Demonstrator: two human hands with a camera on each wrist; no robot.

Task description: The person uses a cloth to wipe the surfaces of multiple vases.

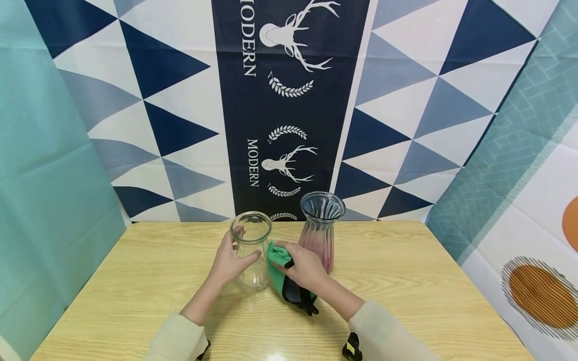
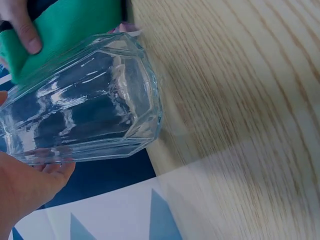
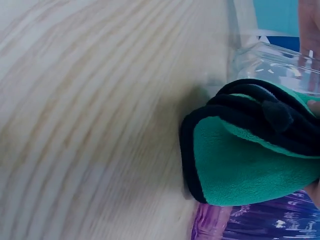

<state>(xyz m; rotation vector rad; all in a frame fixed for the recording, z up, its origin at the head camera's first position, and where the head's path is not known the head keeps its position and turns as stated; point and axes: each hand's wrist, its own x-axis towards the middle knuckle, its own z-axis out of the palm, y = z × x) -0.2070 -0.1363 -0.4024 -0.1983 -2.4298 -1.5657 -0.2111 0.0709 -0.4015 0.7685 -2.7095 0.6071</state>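
My left hand point(image 1: 227, 259) grips a clear glass vase point(image 1: 254, 273) from its left side, thumb across the front and fingers behind. The vase is upright in the head view, and its faceted base point(image 2: 142, 100) shows close to the tabletop in the left wrist view. In my right hand point(image 1: 307, 266) is a folded green cleaning cloth point(image 1: 275, 273) with black edging, pinched between thumb and fingers. The cloth point(image 3: 240, 165) hangs down beside the clear vase's right side. Behind the right hand stands a ribbed glass vase point(image 1: 319, 233), bluish at its flared rim and pink below, partly hidden.
Both vases are on a light wooden table point(image 1: 397, 286). A patterned cloth backdrop point(image 1: 289, 110) rises along the table's back edge. Teal hangings point(image 1: 54, 165) flank the left side, with another patterned sheet point(image 1: 537, 240) on the right.
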